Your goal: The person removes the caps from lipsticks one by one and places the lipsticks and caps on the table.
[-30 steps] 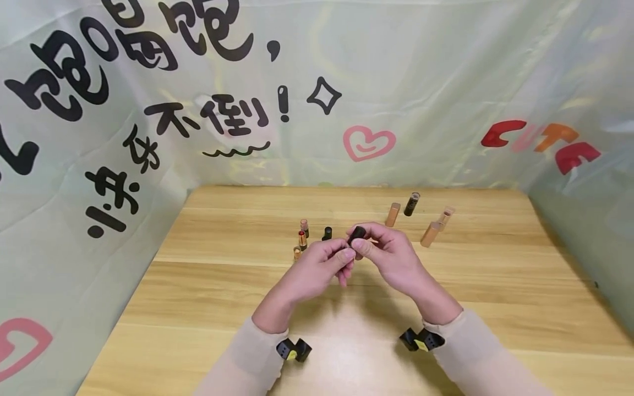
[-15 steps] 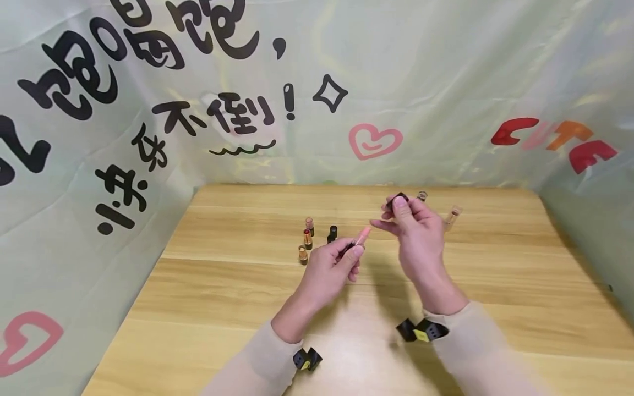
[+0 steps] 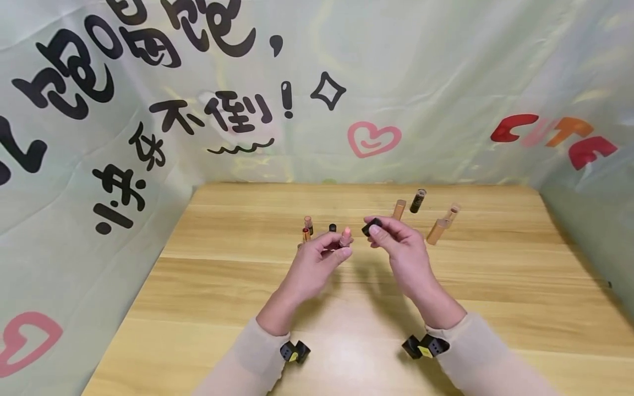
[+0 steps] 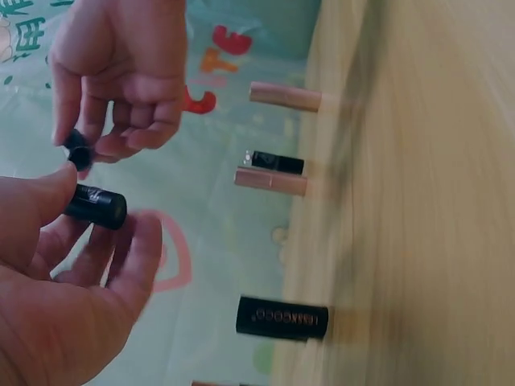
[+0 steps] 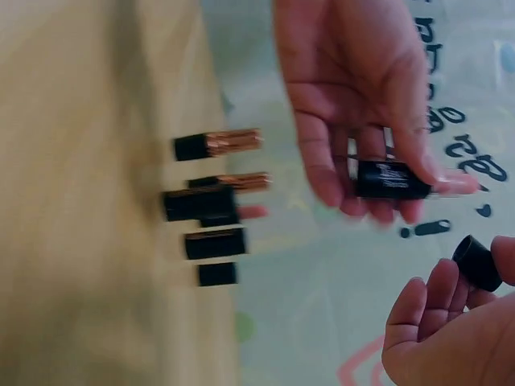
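While the fingers of the left hand (image 3: pixel 315 265) grasp a pink-tipped black cylindrical lipstick (image 5: pixel 394 179), those of the right hand (image 3: pixel 405 248) pinch a short hollow black cap (image 5: pixel 479 265) nearby.

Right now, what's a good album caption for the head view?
Above a wooden table, left hand holds an uncapped pink lipstick, right hand a black cap.

A pale green cloth (image 3: pixel 431 82) with black lettering (image 3: pixel 241 116) and a pink heart (image 3: pixel 370 145) hangs behind the wooden table (image 3: pixel 213 286).
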{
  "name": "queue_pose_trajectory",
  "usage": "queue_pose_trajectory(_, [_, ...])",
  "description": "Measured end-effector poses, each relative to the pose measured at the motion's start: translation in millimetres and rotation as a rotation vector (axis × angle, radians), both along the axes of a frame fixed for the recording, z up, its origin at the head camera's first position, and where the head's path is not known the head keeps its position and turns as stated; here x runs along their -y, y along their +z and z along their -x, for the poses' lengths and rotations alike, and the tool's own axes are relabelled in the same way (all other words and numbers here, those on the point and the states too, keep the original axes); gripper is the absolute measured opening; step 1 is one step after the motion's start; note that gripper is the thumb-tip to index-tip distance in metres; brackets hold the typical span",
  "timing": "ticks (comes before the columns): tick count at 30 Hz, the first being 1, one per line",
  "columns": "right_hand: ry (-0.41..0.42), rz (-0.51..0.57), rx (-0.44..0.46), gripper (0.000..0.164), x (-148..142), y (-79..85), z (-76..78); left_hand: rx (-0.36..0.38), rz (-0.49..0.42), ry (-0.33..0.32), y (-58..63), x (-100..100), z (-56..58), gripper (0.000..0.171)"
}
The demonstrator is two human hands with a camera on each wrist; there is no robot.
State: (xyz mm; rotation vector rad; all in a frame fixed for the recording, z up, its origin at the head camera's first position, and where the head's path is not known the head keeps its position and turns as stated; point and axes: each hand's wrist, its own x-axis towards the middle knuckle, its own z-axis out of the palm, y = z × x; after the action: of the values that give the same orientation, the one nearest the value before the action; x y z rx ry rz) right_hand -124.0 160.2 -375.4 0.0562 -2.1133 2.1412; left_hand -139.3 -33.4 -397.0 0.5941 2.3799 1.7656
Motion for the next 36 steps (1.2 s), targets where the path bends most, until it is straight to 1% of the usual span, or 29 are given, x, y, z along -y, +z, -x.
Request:
queue_pose_trajectory(3, [0.001, -0.047, 0.028, 0.034, 3, -8.8, -2.0, -0.022, 0.037, 0.029, -1.8, 7, 0.7, 0.022])
queue_pose_trajectory(9, [0.016, -0.121, 0.043, 0.028, 7, -20.0, -5.5, 0.004, 0.109, 0.048, -3.4, 19, 2.3, 0.025])
queue_pose_trajectory(14, [0.053, -0.204, 0.048, 0.029, 11, -28.8, -9.2, -0.010, 0.164, 0.077, -4.2, 33, 0.1, 0.021])
queue_pose_trajectory(17, [0.063, -0.320, 0.018, 0.024, 15, -34.9, -11.2, -0.006, 0.195, 0.114, -5.4, 47, -2.9, 0.020])
queue_pose_trajectory(19, [0.070, -0.417, -0.017, 0.022, 18, -39.0, -12.0, -0.005, 0.239, 0.144, -7.0, 56, -4.9, 0.021])
queue_pose_trajectory(23, [0.104, -0.632, -0.098, 0.022, 26, -47.2, -10.9, -0.019, 0.385, 0.193, -13.7, 70, -6.8, 0.016])
queue_pose_trajectory(26, [0.138, -0.789, -0.129, 0.022, 33, -51.7, -9.2, -0.046, 0.503, 0.206, -21.0, 77, -6.2, 0.011])
queue_pose_trajectory(28, [0.165, -0.875, -0.136, 0.022, 38, -53.8, -8.3, -0.062, 0.556, 0.202, -25.4, 79, -5.3, 0.010])
queue_pose_trajectory(31, [0.193, -0.956, -0.130, 0.019, 43, -56.6, -6.9, -0.061, 0.589, 0.190, -30.4, 80, -3.8, 0.010])
queue_pose_trajectory(36, [0.209, -1.028, -0.135, 0.017, 48, -60.3, -3.1, -0.056, 0.613, 0.188, -36.2, 81, -0.8, 0.010])
